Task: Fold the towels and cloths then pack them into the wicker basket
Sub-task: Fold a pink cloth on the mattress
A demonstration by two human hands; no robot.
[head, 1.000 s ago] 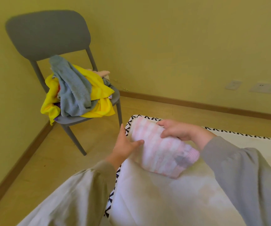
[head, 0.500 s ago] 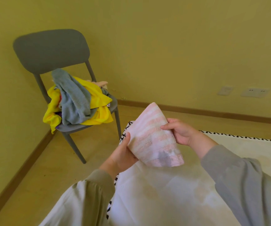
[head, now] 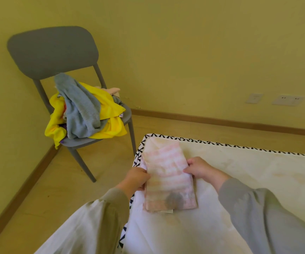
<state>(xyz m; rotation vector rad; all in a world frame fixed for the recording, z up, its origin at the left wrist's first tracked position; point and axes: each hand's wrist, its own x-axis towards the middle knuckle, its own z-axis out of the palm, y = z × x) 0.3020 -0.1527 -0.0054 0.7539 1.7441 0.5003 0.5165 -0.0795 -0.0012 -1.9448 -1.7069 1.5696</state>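
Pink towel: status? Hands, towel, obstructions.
Left hand and right hand both grip the pink towel, one per side edge. Towel folded, lying flat on the mattress corner. Nothing in the way; wicker basket not in view.

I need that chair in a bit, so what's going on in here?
A person is folding a pink striped towel on the corner of a white mattress. The left hand holds its left edge and the right hand pinches its right edge. The towel lies flat, folded narrow. A grey towel and a yellow cloth sit heaped on the grey chair, not yet folded. No wicker basket is in view.
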